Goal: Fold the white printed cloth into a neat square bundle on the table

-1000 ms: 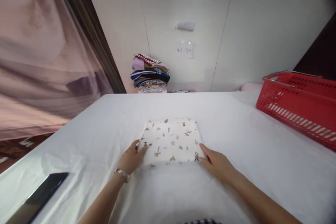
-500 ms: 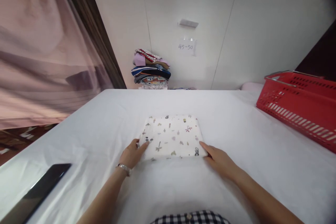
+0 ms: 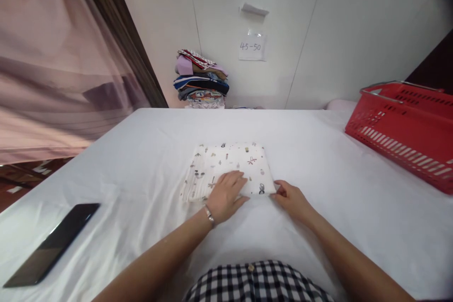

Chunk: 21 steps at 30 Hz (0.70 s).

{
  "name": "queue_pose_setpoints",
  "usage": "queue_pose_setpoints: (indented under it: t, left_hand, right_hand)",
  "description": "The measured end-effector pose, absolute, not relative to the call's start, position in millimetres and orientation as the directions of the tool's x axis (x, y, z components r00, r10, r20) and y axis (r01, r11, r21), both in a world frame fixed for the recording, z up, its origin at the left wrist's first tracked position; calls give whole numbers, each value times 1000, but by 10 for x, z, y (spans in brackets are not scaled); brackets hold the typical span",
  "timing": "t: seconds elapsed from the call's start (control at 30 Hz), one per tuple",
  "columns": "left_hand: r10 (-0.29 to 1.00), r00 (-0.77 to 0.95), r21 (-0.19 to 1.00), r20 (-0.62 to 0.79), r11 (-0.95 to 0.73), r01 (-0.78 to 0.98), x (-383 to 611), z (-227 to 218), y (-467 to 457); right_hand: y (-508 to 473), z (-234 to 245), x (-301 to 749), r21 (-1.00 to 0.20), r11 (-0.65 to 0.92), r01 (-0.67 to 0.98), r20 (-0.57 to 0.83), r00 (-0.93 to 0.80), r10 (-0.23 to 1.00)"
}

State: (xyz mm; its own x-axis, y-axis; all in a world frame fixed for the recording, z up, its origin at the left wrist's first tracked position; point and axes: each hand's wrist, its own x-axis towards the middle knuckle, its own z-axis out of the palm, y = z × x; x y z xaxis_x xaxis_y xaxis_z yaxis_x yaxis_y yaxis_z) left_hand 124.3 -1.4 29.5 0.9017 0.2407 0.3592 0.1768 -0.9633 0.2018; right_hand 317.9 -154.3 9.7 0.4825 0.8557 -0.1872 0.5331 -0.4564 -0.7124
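Note:
A folded white cloth [image 3: 226,163] printed with small coloured figures lies in the middle of the white bed sheet [image 3: 318,160]. My left hand [image 3: 226,194] rests flat on the cloth's near edge, fingers stretched out, a bracelet on the wrist. My right hand [image 3: 290,199] is at the cloth's near right corner, with its fingers curled and pinching that corner.
A black phone [image 3: 53,243] lies on the sheet at the near left. A red plastic basket [image 3: 403,127] stands at the right. A stack of folded clothes [image 3: 201,80] sits against the white wall, under a label reading 45-50. A pink curtain [image 3: 53,66] hangs left.
My left hand has moved from the cloth's left corner onto its near middle edge. The cloth's left side now lies looser. My right hand stays at the right corner.

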Motion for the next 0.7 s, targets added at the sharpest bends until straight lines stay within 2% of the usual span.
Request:
queue_pose_setpoints:
  t: [0.2,0.3,0.43,0.6,0.7]
  left_hand:
    - [166,944,149,285,-981,128,1642,150,-183]
    - [189,945,124,265,-979,161,1705,85,-175]
    - [249,912,104,327,-968,227,1693,25,-176]
    - [202,933,27,296,-979,204,1675,-55,-233]
    - [213,937,23,278,-976,216,1682,-75,-254]
  right_hand:
    - [-1548,97,3166,-621,-430,656,-125,459,880]
    - [-1536,87,3169,-589,-426,687,-116,449,886]
    - [-1528,83,3179,-564,-429,706,-112,449,886]
    - [-1532,91,3190,-603,-441,665,-135,459,878]
    - [-1541,90,3189,-647,-439,623,-142,467,873]
